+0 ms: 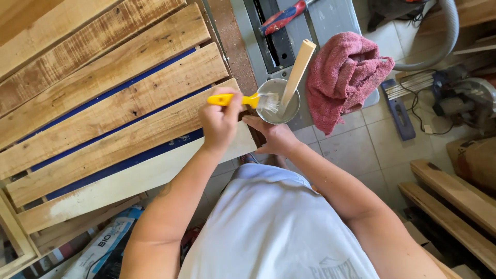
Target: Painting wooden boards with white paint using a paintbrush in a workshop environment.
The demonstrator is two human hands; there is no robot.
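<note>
Closest to you, your left hand (221,120) is wrapped shut around the yellow handle of the paintbrush (247,100), fingers curled tight on it and the thumb on top. The brush's long axis runs almost level, pointing from your fist toward three o'clock, and its pale bristles already hang over the rim of the metal can (279,101). So the can lies at three o'clock from your left fingers, just beside them, and the left hand is the one carrying the tool to it.

Your right hand (274,135) sits at the can's six o'clock, pressed against its lower side. Its fingers look loosely together against the can or the table edge, but you cannot tell from here whether they truly grip it, since the tips are tucked under.

A flat wooden stir stick (298,72) stands in the can and leans toward one o'clock, its long axis crossing the brush's line at a steep angle; the bristles meet the can just at the stick's nine o'clock side.

Farther on, a pink towel (345,76) lies heaped at the can's three o'clock, touching or very near it. Off to your nine o'clock the slatted wooden panel (103,103) spreads wide, its boards running toward two o'clock.
</note>
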